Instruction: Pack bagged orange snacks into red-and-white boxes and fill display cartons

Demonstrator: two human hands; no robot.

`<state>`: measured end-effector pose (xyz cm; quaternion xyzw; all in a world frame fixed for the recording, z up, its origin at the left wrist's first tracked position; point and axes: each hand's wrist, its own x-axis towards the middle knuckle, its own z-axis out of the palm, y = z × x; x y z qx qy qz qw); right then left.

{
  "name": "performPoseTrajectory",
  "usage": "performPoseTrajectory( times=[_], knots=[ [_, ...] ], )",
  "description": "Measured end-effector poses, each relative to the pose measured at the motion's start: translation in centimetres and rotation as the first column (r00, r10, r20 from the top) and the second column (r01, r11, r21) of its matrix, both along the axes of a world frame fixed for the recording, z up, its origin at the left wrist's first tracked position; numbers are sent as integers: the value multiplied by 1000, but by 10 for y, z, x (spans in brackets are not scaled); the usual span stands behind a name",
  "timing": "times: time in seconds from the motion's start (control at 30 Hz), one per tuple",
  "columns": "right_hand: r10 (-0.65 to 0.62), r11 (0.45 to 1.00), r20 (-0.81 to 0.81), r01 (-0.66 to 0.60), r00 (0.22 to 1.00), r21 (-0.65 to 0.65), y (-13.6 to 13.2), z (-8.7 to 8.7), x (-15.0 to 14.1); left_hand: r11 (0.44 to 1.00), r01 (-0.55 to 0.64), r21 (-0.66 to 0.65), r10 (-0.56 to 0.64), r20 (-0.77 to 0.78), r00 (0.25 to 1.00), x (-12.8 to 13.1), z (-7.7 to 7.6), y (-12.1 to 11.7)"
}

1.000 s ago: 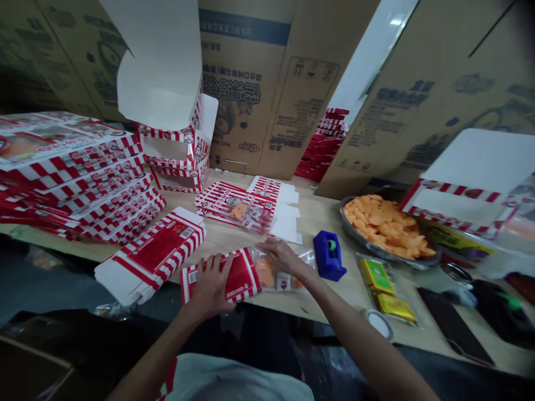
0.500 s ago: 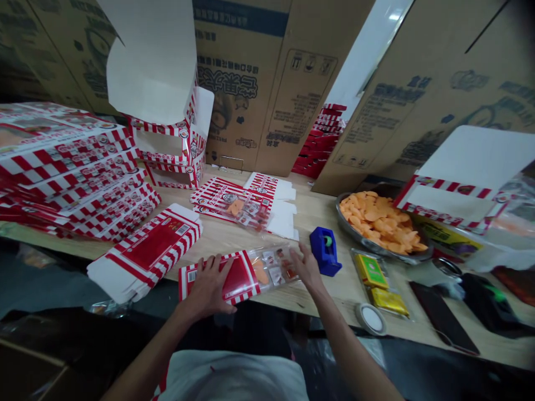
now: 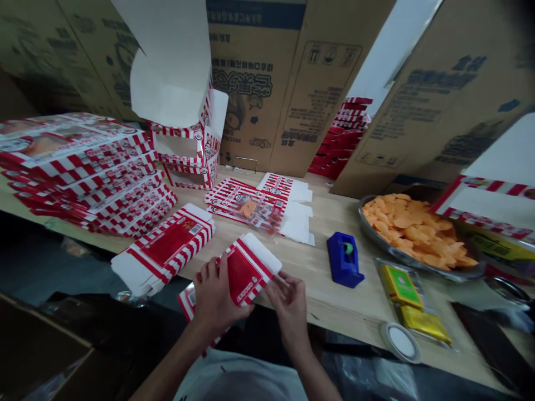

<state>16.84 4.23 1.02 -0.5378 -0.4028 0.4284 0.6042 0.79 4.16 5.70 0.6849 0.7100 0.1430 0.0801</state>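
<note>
So the left hand (image 3: 217, 298) is gripping the red striped box (image 3: 246, 273) at the table's (image 3: 321, 298) front edge, probably steadying it while the right hand (image 3: 289, 301) is holding bent fingers right by the white flap (image 3: 264, 253); can't tell if it's actually pinching. The blue tape dispenser (image 3: 343, 262) is sitting off right, likely for easy reach.

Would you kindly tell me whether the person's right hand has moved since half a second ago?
Yes: judged against the blue tape dispenser, the right hand has moved left, away from it, to the flap end of the red-and-white box.
</note>
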Motion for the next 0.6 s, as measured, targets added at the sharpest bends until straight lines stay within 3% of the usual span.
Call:
performPoseTrajectory(
  times=[0.07, 0.17, 0.27, 0.37, 0.43, 0.5, 0.6],
  knots=[
    [41, 999, -108, -44, 993, -25, -7, 0, -2, 999, -34, -8, 35, 120, 992, 5, -7, -13],
    [92, 991, -75, -99, 993, -87, -20, -10, 4, 999, 17, -27, -4, 417, 909, 4, -30, -32],
    [172, 971, 60, -159, 983, -178, -29, -28, 22, 994, 111, -19, -68, 685, 725, -2, -48, -44],
    [198, 967, 161, -166, 967, -193, -28, -43, 38, 983, 182, -28, -69, 862, 503, -7, -49, -46],
    [205, 972, 210, -173, 956, -159, -24, -41, 40, 976, 216, -13, -60, 942, 330, -8, -45, -42],
    [214, 974, 260, -188, 942, -123, -20, -31, 35, 982, 189, 7, -46, 978, 205, -8, -41, -35],
    [240, 971, 293, -234, 925, -58, -12, -14, 23, 998, 45, 50, -56, 986, 158, -7, -41, -19]
  ],
)
